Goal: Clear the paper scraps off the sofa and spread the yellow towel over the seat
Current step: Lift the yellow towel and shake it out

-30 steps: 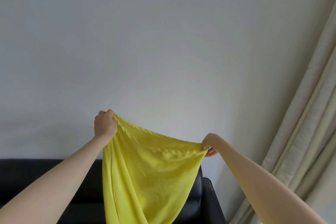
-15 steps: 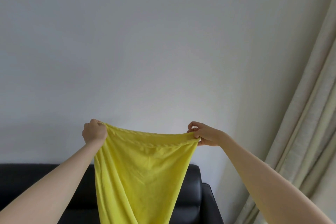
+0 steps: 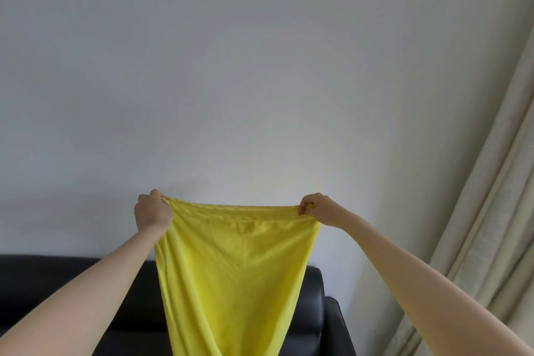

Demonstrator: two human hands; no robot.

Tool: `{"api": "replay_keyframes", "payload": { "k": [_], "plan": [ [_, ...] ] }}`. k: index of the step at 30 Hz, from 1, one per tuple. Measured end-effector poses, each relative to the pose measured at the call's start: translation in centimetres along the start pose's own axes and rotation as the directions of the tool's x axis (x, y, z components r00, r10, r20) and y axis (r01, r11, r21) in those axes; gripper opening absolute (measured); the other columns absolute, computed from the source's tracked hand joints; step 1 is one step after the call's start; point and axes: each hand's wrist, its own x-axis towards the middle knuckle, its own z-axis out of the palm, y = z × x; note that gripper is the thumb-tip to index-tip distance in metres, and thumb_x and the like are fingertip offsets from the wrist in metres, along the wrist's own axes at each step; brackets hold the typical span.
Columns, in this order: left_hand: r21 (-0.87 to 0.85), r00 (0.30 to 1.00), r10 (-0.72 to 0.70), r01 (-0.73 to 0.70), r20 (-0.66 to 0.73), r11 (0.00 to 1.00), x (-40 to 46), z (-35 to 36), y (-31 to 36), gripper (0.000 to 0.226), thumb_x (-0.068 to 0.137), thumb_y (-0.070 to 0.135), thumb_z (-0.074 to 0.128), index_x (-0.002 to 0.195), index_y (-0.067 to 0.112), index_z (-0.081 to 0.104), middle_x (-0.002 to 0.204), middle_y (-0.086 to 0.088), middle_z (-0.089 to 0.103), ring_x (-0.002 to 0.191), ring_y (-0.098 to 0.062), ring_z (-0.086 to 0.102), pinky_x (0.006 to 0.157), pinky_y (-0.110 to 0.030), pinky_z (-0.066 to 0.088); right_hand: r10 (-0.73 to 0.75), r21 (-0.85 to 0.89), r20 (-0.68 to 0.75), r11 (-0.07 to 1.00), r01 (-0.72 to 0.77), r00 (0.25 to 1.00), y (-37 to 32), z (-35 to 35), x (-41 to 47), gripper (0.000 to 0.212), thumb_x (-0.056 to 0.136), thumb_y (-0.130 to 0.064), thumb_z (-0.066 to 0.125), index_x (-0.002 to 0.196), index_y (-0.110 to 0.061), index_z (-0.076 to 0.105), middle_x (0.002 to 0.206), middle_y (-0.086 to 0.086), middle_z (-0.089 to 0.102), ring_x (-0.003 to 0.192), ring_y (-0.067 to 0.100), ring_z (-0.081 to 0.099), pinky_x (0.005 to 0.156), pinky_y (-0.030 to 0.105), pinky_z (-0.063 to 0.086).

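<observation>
The yellow towel hangs in front of me, held up by its top edge and narrowing toward the bottom of the view. My left hand grips the top left corner in a fist. My right hand pinches the top right corner. The top edge is stretched nearly level between them. Behind the towel stands the black sofa; only its backrest and right armrest show. The seat is out of view, and no paper scraps are visible.
A plain grey-white wall fills most of the view. Beige curtains hang along the right side, close to the sofa's right armrest.
My right hand has risen and shifted along the towel's edge, so the top edge went from slanted to level. My left hand dropped slightly. The towel now hangs wider.
</observation>
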Motion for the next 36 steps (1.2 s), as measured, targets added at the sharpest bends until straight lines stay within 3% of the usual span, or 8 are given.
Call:
{"api": "replay_keyframes", "payload": {
  "k": [5, 8, 13, 19, 23, 27, 31, 36],
  "plan": [
    [0.026, 0.999, 0.032, -0.031, -0.032, 0.999, -0.1, -0.2, -0.2, 0.029, 0.097, 0.006, 0.034, 0.115, 0.0, 0.056, 0.122, -0.025, 0.047, 0.111, -0.043, 0.047, 0.092, -0.045, 0.04, 0.034, 0.112, 0.003, 0.993, -0.035, 0.999, -0.7, 0.4, 0.2, 0.039, 0.08, 0.006, 0.034, 0.066, -0.016, 0.064, 0.078, 0.006, 0.056, 0.073, 0.02, 0.044, 0.064, 0.028, 0.033],
    [0.013, 0.999, -0.014, 0.015, -0.033, 1.0, 0.0, -0.2, -0.4, 0.03, 0.097, 0.007, 0.034, 0.118, -0.001, 0.054, 0.125, -0.025, 0.046, 0.114, -0.042, 0.046, 0.095, -0.045, 0.04, 0.039, 0.254, 0.13, 0.965, -0.072, 0.991, -1.4, 0.0, -0.2, 0.031, 0.093, -0.026, 0.053, 0.065, -0.018, 0.066, 0.078, 0.0, 0.058, 0.076, 0.015, 0.049, 0.075, 0.028, 0.035],
    [-0.025, 0.999, -0.024, 0.024, -0.023, 0.999, 0.4, 0.0, -1.4, 0.03, 0.096, 0.006, 0.034, 0.117, 0.001, 0.055, 0.124, -0.025, 0.047, 0.11, -0.043, 0.049, 0.094, -0.045, 0.039, -0.11, -0.068, 0.185, 0.99, 0.125, 0.977, -1.0, -0.9, -0.3, 0.017, 0.082, -0.036, 0.071, 0.084, -0.023, 0.062, 0.08, -0.01, 0.053, 0.083, 0.015, 0.049, 0.065, 0.022, 0.036],
    [-0.114, 0.919, 0.367, -0.352, 0.147, 0.929, 0.8, -1.0, -0.6, 0.024, 0.093, -0.004, 0.039, 0.099, 0.008, 0.058, 0.109, -0.018, 0.055, 0.102, -0.034, 0.055, 0.083, -0.035, 0.039, -0.142, -0.378, -0.292, 0.925, 0.023, 0.946, -1.1, -5.5, 1.2, 0.023, 0.086, -0.023, 0.066, 0.105, -0.01, 0.063, 0.106, 0.012, 0.065, 0.103, 0.03, 0.059, 0.078, 0.032, 0.041],
    [-0.129, 0.842, 0.504, -0.531, -0.194, 0.838, 1.1, -2.7, 2.6, 0.031, 0.076, -0.019, 0.045, 0.091, 0.005, 0.057, 0.096, -0.015, 0.055, 0.091, -0.032, 0.056, 0.077, -0.036, 0.04, -0.072, -0.014, -0.798, 0.995, 0.102, 0.598, -2.8, -8.7, 1.5, 0.017, 0.084, -0.003, 0.061, 0.098, -0.01, 0.057, 0.097, 0.01, 0.061, 0.087, 0.031, 0.057, 0.068, 0.03, 0.035],
    [-0.07, 0.82, 0.57, -0.572, -0.05, 0.817, 0.7, -2.3, 5.6, 0.036, 0.075, -0.015, 0.044, 0.1, 0.005, 0.058, 0.101, -0.016, 0.061, 0.096, -0.034, 0.06, 0.08, -0.038, 0.043, -0.021, 0.013, -0.599, 0.999, 0.036, 0.8, -4.0, -8.9, 2.1, 0.031, 0.084, -0.002, 0.059, 0.111, -0.013, 0.052, 0.094, 0.008, 0.058, 0.087, 0.029, 0.055, 0.069, 0.033, 0.042],
    [-0.283, 0.93, 0.295, -0.35, -0.22, 0.893, 2.0, -3.1, 5.4, 0.042, 0.072, -0.017, 0.039, 0.102, 0.009, 0.053, 0.097, -0.009, 0.062, 0.092, -0.032, 0.059, 0.074, -0.033, 0.039, 0.083, 0.078, -0.676, 0.996, -0.041, 0.732, -2.3, -9.5, 1.9, 0.013, 0.081, -0.006, 0.065, 0.094, -0.008, 0.067, 0.089, 0.006, 0.062, 0.083, 0.025, 0.054, 0.069, 0.028, 0.037],
    [-0.307, 0.965, 0.257, -0.258, -0.043, 0.916, 2.8, -3.2, 7.0, 0.037, 0.08, -0.009, 0.037, 0.099, 0.015, 0.058, 0.102, -0.006, 0.063, 0.091, -0.03, 0.056, 0.072, -0.031, 0.036, 0.264, 0.39, -0.567, 0.92, -0.028, 0.781, -0.7, -9.7, 1.8, 0.015, 0.086, -0.017, 0.066, 0.097, -0.007, 0.063, 0.087, 0.008, 0.057, 0.082, 0.024, 0.051, 0.065, 0.029, 0.039]
  ]
}}
